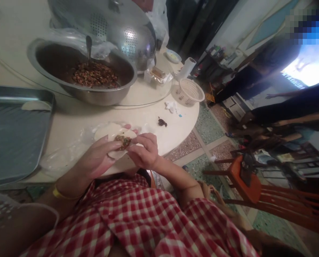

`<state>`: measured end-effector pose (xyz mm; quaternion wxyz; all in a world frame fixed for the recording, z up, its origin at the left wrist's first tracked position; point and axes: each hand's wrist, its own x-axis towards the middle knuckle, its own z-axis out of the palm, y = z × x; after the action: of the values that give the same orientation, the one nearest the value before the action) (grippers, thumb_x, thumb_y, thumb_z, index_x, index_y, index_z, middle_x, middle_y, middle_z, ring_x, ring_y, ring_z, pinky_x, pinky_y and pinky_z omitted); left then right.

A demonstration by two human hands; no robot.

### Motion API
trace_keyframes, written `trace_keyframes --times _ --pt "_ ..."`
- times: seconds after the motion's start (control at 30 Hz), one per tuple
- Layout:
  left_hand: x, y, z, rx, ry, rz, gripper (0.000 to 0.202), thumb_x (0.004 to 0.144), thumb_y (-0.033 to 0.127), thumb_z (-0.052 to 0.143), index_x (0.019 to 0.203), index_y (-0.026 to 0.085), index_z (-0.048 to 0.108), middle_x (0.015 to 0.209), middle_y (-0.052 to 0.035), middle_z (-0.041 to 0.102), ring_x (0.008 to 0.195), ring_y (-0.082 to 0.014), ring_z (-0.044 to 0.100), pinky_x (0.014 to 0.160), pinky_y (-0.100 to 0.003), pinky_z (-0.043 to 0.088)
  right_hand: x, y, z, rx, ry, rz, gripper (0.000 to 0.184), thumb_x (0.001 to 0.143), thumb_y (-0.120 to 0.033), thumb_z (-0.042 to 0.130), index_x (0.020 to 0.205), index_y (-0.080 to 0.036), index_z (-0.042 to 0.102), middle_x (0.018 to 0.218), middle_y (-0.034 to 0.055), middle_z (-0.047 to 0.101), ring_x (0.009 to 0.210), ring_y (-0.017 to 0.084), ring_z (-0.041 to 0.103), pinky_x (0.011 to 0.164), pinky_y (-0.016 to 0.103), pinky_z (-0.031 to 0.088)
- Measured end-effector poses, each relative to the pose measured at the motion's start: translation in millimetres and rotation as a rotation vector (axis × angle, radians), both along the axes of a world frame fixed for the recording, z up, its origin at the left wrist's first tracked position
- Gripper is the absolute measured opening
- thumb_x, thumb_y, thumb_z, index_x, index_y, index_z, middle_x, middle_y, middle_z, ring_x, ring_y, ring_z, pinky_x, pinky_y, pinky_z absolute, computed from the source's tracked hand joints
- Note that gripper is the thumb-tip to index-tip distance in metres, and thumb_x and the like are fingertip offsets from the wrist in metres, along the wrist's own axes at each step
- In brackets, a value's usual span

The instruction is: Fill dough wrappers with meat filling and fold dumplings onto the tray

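Loosely curled left hand point(98, 156) cradling pale wrapper point(117, 154), speckled filling point(123, 142), right hand point(146, 151) pinching edge.

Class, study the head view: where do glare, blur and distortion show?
Head view: the bright screen at upper right is blown out; head view: the perforated steel bowl catches bright reflections; head view: the orange chair looks stretched near the right; head view: the filling on the dough wrapper looks slightly soft.

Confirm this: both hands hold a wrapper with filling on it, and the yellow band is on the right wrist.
No: the head view shows the yellow band on the left wrist, not the right. The left hand and right hand hold the wrapper with filling.
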<state>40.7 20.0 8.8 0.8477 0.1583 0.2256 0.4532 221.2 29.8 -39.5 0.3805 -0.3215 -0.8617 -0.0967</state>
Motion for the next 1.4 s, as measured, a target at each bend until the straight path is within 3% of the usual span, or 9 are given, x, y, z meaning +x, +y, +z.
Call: trace_keyframes --times 0.13,0.27,0.47,0.53,0.8,0.93,1.07,1.27,1.4 --pt "1.0 0.2 -3.8 0.122 0.178 -0.007 0.076 0.073 0.008 0.075 0.144 0.023 0.054 0.113 -0.0059 0.075 0.088 -0.0188 0.070 0.075 -0.024 0.055 -4.4 -3.0 13.7 0.175 0.110 0.061 0.011 0.092 -0.033 0.067 0.085 -0.029 0.075 0.093 0.0030 0.072 0.094 0.019 0.065 0.088 0.036 0.055" --pt "0.6 -1.1 -4.1 0.139 0.263 -0.036 0.068 0.073 0.019 0.079 0.138 0.023 0.061 0.115 -0.0093 0.075 0.098 -0.0242 0.070 0.072 -0.025 0.056 -8.6 -4.2 20.1 0.307 0.222 0.081 0.017 0.093 -0.031 0.065 0.079 -0.027 0.073 0.088 0.0028 0.072 0.089 0.018 0.064 0.083 0.033 0.056" --pt "-1.4 -7.6 -4.0 0.170 0.361 -0.054 0.055 0.070 0.036 0.087 0.121 0.021 0.073 0.116 -0.0105 0.076 0.104 -0.0257 0.071 0.082 -0.027 0.059 -7.6 -7.8 4.7 0.118 0.070 0.054 0.014 0.092 -0.038 0.068 0.082 -0.029 0.073 0.091 0.0028 0.072 0.092 0.019 0.065 0.084 0.036 0.055" --pt "-1.4 -9.2 -4.7 0.200 0.420 -0.061 0.056 0.070 0.041 0.088 0.120 0.022 0.074 0.116 -0.0093 0.076 0.108 -0.0258 0.071 0.087 -0.028 0.059 -9.2 -9.6 3.0 0.130 0.090 0.023 0.016 0.092 -0.039 0.067 0.082 -0.028 0.073 0.090 0.0036 0.070 0.093 0.020 0.064 0.084 0.037 0.054" --pt "-3.8 -8.8 -15.9 0.397 0.673 -0.006 0.059 0.073 0.065 0.078 0.116 0.025 0.076 0.126 -0.0083 0.074 0.125 -0.0336 0.064 0.110 -0.046 0.050 -23.7 -14.4 25.9 0.165 0.367 -0.041 0.021 0.098 -0.032 0.055 0.081 -0.023 0.064 0.095 0.0057 0.067 0.089 0.016 0.064 0.084 0.036 0.053" --pt "-3.7 -8.4 -13.3 0.470 0.712 0.064 0.062 0.079 0.067 0.071 0.125 0.025 0.072 0.136 -0.0094 0.068 0.132 -0.0335 0.060 0.110 -0.046 0.051 -28.4 -14.2 29.6 0.147 0.372 -0.112 0.027 0.100 -0.036 0.052 0.079 -0.024 0.063 0.096 0.0059 0.065 0.092 0.017 0.063 0.083 0.036 0.054" --pt "-5.3 -7.8 -14.6 0.536 0.752 0.065 0.065 0.089 0.066 0.058 0.137 0.023 0.064 0.134 -0.0138 0.069 0.126 -0.0342 0.064 0.102 -0.048 0.057 -29.3 -13.6 28.2 0.105 0.418 -0.086 0.022 0.098 -0.033 0.055 0.081 -0.023 0.063 0.097 0.0059 0.064 0.094 0.017 0.062 0.087 0.037 0.052" --pt "-12.3 -6.1 -24.3 0.654 0.809 0.050 0.065 0.093 0.066 0.052 0.142 0.024 0.060 0.148 -0.0111 0.059 0.140 -0.0326 0.052 0.117 -0.048 0.044 -28.9 -13.5 25.1 -0.003 0.422 -0.090 0.013 0.096 -0.030 0.057 0.089 -0.022 0.065 0.104 0.0071 0.063 0.097 0.019 0.061 0.093 0.040 0.048" --pt "-13.2 -5.7 -23.6 0.693 0.817 0.042 0.059 0.096 0.061 0.051 0.144 0.029 0.057 0.153 -0.0069 0.054 0.145 -0.0305 0.047 0.118 -0.044 0.043 -29.6 -13.7 23.7 -0.007 0.473 -0.090 0.014 0.096 -0.031 0.057 0.099 -0.021 0.066 0.107 0.0083 0.064 0.101 0.020 0.061 0.095 0.040 0.049"
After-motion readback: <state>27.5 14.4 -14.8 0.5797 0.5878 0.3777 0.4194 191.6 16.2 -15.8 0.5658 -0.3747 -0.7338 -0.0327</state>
